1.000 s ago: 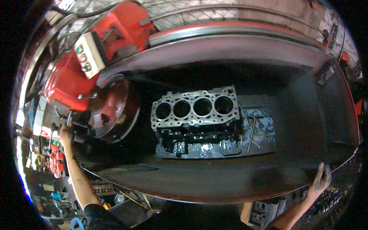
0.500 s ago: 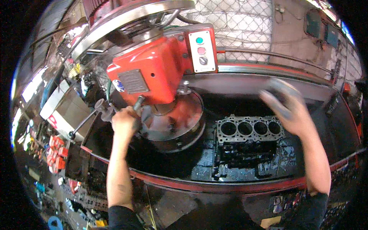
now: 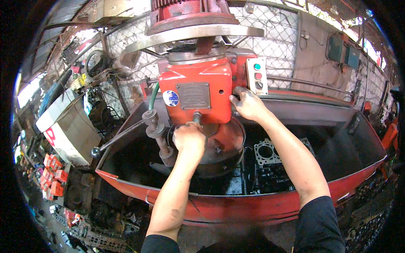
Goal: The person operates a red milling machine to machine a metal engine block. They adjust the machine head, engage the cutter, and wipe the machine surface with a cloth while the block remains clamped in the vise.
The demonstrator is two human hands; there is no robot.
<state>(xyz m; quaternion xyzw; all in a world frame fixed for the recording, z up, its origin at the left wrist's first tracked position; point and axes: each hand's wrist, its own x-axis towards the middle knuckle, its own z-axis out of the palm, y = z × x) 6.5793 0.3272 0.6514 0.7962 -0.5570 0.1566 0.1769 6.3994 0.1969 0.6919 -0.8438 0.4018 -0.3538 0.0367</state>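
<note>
The red machine head hangs in front of me, with a metal plate and a round blue-and-white sticker on its face. Beneath that face, my left hand is closed round a short metal handle. My right hand rests against the head's right side, below the switch box; its fingers curl in, and what they grip is hidden. Under the head sits a broad round drum-shaped housing. An engine block with round bores lies right of it, partly covered by my right forearm.
The red trough surrounds the housing and block. A lever with a black ball end sticks out left, beside a metal shaft with weights. A white cabinet and red boxes stand at the left.
My right hand has come left from above the engine block to the head's side. My left hand stays on the handle. The view has shifted, with the machine head now nearer the middle.
</note>
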